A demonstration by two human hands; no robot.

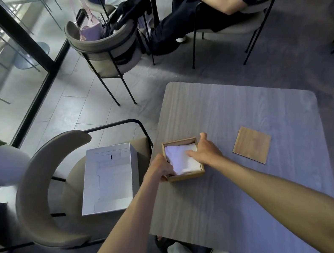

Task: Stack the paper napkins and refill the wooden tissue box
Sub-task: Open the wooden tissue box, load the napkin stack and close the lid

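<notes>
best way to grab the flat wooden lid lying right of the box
Probably by its edges, from above with the right hand, which is nearer. The wooden lid lies flat on the table, thin and with no knob visible, so pinch two opposite sides, tipping one edge up first.

Napkins (184,159) lie in box (186,175); lid (252,144) lies right of it.

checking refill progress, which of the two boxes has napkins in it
The wooden box on the table, holding white napkins; the white carton on the chair looks empty.
</notes>
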